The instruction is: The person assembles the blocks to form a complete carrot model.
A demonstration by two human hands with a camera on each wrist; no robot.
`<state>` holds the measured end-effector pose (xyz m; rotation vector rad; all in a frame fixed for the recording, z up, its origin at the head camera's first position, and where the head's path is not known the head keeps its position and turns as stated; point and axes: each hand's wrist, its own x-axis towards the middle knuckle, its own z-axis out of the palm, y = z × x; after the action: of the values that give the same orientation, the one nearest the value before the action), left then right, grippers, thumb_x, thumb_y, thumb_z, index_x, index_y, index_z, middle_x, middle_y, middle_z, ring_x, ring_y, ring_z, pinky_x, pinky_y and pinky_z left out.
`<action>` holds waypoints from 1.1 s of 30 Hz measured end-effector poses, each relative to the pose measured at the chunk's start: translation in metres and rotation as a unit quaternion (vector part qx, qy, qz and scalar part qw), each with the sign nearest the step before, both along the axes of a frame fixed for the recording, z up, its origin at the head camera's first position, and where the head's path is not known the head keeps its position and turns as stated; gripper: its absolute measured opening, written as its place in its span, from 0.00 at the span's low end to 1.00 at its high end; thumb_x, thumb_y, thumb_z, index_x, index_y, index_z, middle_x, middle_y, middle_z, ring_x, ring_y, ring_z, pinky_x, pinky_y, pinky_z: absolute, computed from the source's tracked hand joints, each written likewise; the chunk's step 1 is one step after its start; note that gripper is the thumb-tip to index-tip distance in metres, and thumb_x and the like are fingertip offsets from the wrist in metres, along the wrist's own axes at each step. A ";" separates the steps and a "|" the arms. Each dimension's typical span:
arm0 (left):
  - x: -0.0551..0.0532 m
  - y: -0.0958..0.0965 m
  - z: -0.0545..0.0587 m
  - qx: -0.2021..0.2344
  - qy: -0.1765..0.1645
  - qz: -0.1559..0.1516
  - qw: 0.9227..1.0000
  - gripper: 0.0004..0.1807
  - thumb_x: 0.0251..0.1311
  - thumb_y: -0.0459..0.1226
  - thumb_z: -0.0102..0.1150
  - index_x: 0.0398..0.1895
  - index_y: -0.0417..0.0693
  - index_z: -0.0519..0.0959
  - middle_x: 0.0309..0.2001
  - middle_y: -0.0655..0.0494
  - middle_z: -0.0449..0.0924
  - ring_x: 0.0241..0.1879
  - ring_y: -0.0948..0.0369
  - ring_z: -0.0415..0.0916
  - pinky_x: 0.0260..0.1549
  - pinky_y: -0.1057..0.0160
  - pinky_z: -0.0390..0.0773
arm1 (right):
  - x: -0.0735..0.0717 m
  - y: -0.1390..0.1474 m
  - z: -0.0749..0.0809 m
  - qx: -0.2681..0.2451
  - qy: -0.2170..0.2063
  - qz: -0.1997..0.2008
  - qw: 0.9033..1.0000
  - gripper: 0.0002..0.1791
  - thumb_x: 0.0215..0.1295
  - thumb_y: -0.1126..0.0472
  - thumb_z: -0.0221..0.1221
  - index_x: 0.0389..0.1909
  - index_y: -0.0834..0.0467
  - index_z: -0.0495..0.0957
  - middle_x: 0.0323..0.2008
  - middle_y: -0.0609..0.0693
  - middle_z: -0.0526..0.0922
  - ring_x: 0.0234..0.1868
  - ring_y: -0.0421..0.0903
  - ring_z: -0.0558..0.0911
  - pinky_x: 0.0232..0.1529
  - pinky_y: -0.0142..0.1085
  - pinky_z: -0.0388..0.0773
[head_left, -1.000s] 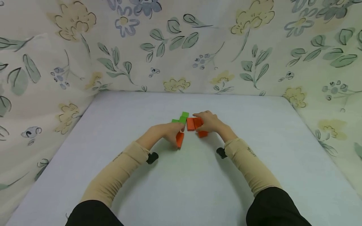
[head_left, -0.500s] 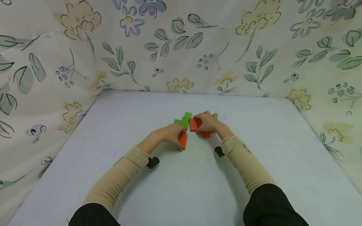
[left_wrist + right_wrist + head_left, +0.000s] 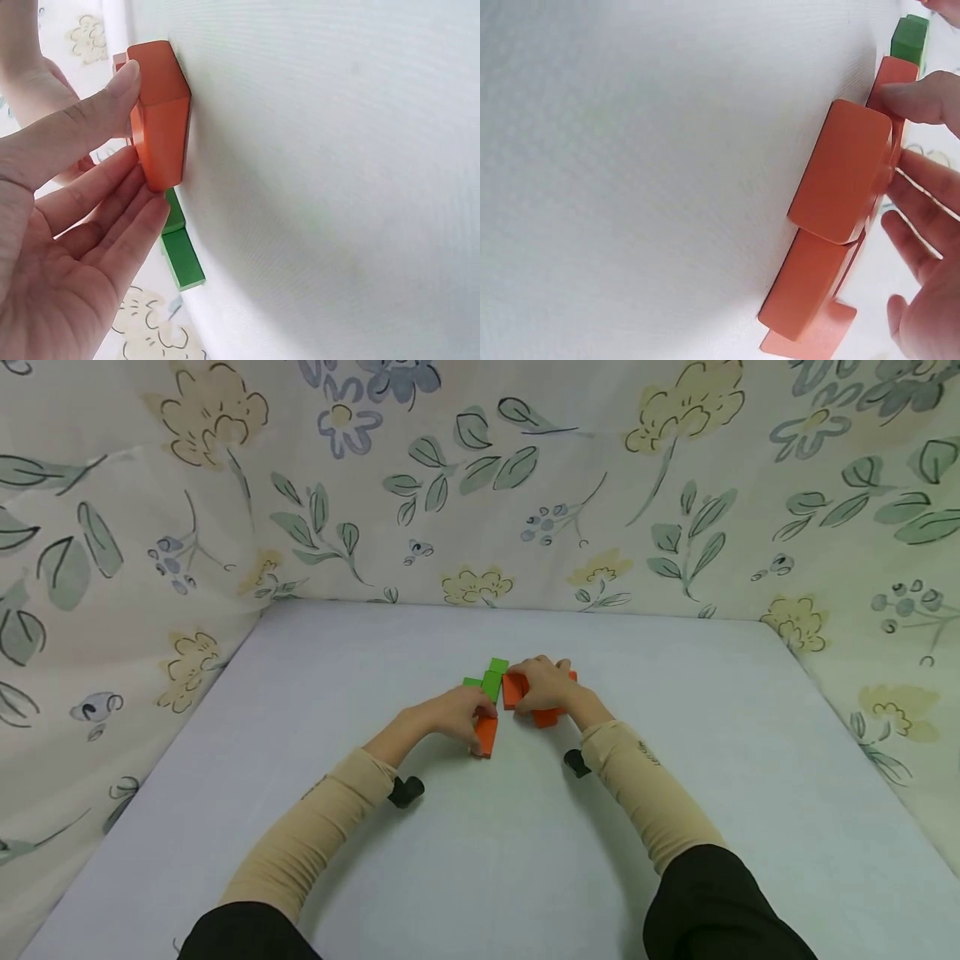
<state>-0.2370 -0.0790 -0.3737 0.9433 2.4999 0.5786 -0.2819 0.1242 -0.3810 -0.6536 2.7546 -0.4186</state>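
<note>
In the head view my left hand (image 3: 456,716) holds an orange block (image 3: 486,737) at the near side of the block group. The left wrist view shows its thumb on one end of that orange block (image 3: 161,112) and the fingertips against the other end. To the right, my right hand (image 3: 545,683) reaches over a cluster of orange blocks (image 3: 513,691). In the right wrist view its thumb lies on one orange block (image 3: 894,79) and the fingers curl to the far side. Further orange blocks (image 3: 842,172) stand beside it, partly hidden by the hand in the head view.
Green blocks (image 3: 492,683) sit between and behind the hands, some partly covered by the left hand. A white table (image 3: 480,860) lies under everything, with a flowered cloth (image 3: 450,485) rising behind it. Small black wrist cameras (image 3: 407,792) hang under both sleeves.
My right hand has slid slightly left, uncovering more orange at its right side. The left hand stays by its orange block, which has turned a little. The head view has shifted slightly.
</note>
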 end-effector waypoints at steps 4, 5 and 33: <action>0.001 0.000 -0.001 0.010 -0.008 0.007 1.000 0.30 0.46 0.35 0.76 0.55 0.37 0.78 0.49 0.49 0.76 0.49 0.55 0.72 0.50 0.60 0.74 | 0.002 0.001 0.000 -0.032 0.000 -0.007 0.999 0.36 0.51 0.57 0.69 0.64 0.60 0.72 0.61 0.59 0.73 0.59 0.56 0.69 0.56 0.59 0.54; 0.001 -0.001 -0.001 0.013 -0.011 0.009 1.000 0.30 0.46 0.35 0.76 0.55 0.37 0.78 0.50 0.49 0.76 0.49 0.55 0.72 0.51 0.60 0.74 | 0.003 0.001 0.000 -0.040 0.001 -0.008 0.999 0.37 0.51 0.58 0.69 0.64 0.61 0.71 0.61 0.59 0.73 0.59 0.56 0.70 0.57 0.58 0.55; 0.005 -0.007 -0.008 0.054 -0.021 0.050 0.997 0.32 0.46 0.36 0.77 0.57 0.37 0.78 0.53 0.47 0.77 0.54 0.52 0.73 0.55 0.60 0.74 | 0.077 0.015 0.007 -0.121 0.020 0.078 0.989 0.34 0.45 0.61 0.76 0.53 0.70 0.77 0.48 0.58 0.81 0.43 0.52 0.77 0.48 0.42 0.77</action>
<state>-0.2317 -0.0862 -0.3821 0.8388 2.5095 0.7655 -0.2045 0.1393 -0.3741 -0.9382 2.6876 -0.7171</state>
